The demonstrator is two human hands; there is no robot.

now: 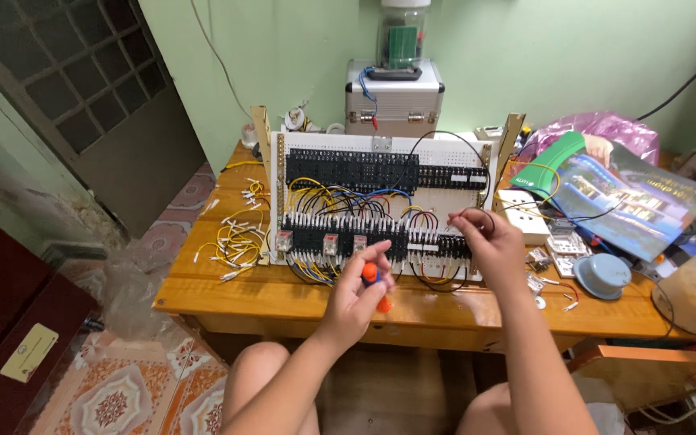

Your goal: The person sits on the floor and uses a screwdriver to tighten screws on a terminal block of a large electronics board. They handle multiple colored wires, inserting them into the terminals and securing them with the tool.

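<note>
1. Left hand (356, 294) — fingers curled shut around an orange-handled screwdriver (374, 283), held in front of the lower terminal row, near it but apart from it.
2. Right hand (489, 242) — thumb and fingertips pinched together on a thin black wire (477, 216) that loops up over the knuckles; the hand hovers at the right end of the lower terminal row.
3. Wiring board (380, 145) — white perforated panel, propped upright on the wooden table (227, 298); two rows of black ribbed terminal blocks, with yellow, blue and black leads strung between them.
4. Step in hand, as judged: seating a wire end at a terminal on the lower right. The next move seems to call for holding the lead steady in its slot while the tool's tip is brought across to the clamp screw.
5. Loose yellow wires (235, 238) — thin, flexible, white-tipped; heaped left of the board.
6. Metal case (394, 98) — ribbed, silvery, boxy; behind the board.
7. Round pale-blue cap (602, 274) — smooth, domed plastic; right of the board.
</note>
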